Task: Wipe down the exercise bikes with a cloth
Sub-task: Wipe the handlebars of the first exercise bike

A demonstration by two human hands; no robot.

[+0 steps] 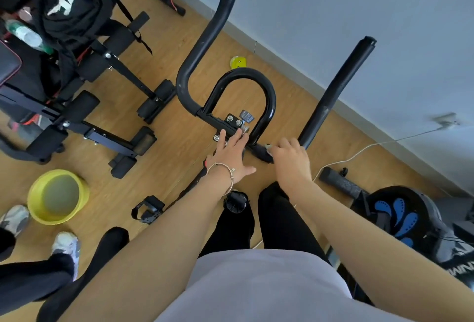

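The exercise bike's black handlebar (pixel 241 75) fills the middle of the view, with a central U loop and two long horns reaching toward the wall. My left hand (pixel 232 153), a bracelet on its wrist, rests with straight fingers on the bolted clamp plate (pixel 230 121) below the loop. My right hand (pixel 291 160) curls over the crossbar just right of the clamp, at the foot of the right horn (pixel 338 85). A small pale bit of cloth (pixel 268 146) peeks out by its fingertips; the rest of the cloth is hidden under the hand.
A yellow basin (pixel 57 197) sits on the wooden floor at left, near another person's shoes (pixel 65 244). A black weight bench (pixel 102 106) stands beyond it. A second machine with blue markings (pixel 400 216) is at right, and a white cable (pixel 359 152) runs along the wall.
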